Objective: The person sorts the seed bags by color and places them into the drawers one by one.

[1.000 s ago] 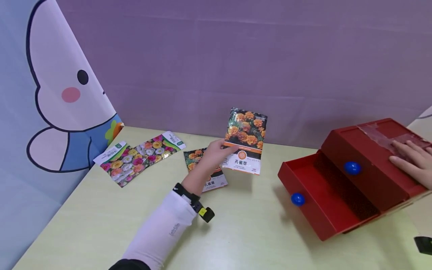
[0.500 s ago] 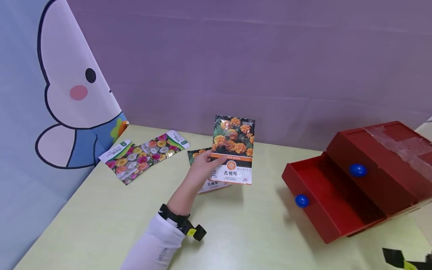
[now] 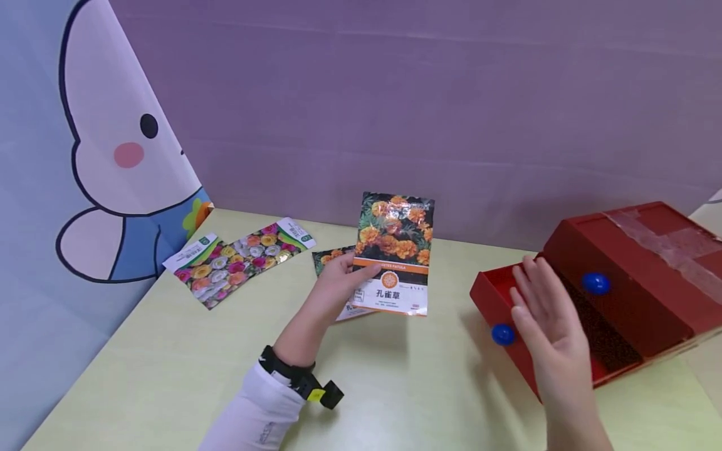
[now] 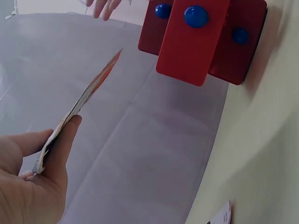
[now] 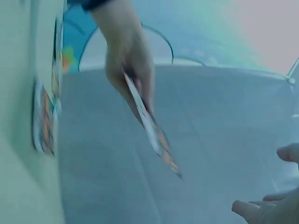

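Note:
My left hand (image 3: 329, 291) pinches a seed packet (image 3: 395, 232) by its left edge, thumb across the front. Orange marigolds and an orange band mark its face. In the left wrist view the packet (image 4: 86, 98) shows edge-on between thumb and fingers. A second marigold packet (image 3: 327, 258) lies on the table, partly hidden behind that hand. My right hand (image 3: 555, 332) is raised with fingers straight, holding nothing, and overlaps the pulled-out drawer (image 3: 521, 360) of a red drawer box (image 3: 626, 250). In the right wrist view its fingertips (image 5: 243, 207) stand apart from the packet.
Two overlapping rose seed packets (image 3: 242, 262) lie at the table's back left. The box has blue knobs (image 3: 596, 284) and clear tape on top. Behind the table hangs a purple cloth (image 3: 350, 113), with a cartoon-printed sheet (image 3: 101, 175) at left.
My right hand has left the box top and come in front of the open drawer. The left hand has drawn the held packet slightly down and left.

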Demonstrator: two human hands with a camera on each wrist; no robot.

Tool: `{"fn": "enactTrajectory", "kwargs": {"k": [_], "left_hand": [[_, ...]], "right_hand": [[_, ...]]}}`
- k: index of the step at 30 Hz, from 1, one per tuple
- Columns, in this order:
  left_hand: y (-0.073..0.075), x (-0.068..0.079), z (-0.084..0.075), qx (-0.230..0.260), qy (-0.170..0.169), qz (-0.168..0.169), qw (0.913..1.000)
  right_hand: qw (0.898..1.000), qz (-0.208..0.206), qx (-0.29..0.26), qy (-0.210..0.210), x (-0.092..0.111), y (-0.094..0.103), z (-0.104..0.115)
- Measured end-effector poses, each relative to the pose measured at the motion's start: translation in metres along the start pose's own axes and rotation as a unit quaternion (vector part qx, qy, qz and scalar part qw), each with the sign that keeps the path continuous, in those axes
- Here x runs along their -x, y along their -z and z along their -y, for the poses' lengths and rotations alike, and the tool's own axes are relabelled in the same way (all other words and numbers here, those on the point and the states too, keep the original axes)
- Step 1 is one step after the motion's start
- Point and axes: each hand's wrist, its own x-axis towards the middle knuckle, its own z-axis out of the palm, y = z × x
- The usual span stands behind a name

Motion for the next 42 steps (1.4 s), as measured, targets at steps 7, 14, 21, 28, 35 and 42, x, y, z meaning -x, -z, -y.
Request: {"fn": "enactTrajectory", "kwargs": {"k": [7, 14, 21, 28, 35, 42], "left_hand": [[-0.003, 0.007, -0.003, 0.013, -0.009, 0.027, 0.9995], [-0.017, 0.022, -0.004, 0.011, -0.02, 0.081, 0.9965], [-0.026, 0.026, 0.001, -0.029, -0.03, 0.104, 0.9937], [-0.03, 0.024, 0.007, -0.065, -0.039, 0.114, 0.9906], [-0.034, 0.028, 0.007, -0.104, -0.038, 0.11, 0.9877], [-0.033, 0.028, 0.006, -0.141, -0.042, 0.098, 0.9842]], "right_hand": [[0.991, 0.055, 0.063, -0.104, 0.004, -0.021, -0.02], [0.97, 0.07, 0.032, -0.233, 0.002, -0.028, -0.03], [0.96, 0.057, 0.0, -0.273, 0.003, -0.029, -0.035], [0.957, 0.058, 0.015, -0.285, 0.002, -0.03, -0.038], [0.952, 0.05, 0.038, -0.3, 0.004, -0.031, -0.039], [0.946, 0.032, 0.052, -0.319, 0.003, -0.03, -0.04]]}}
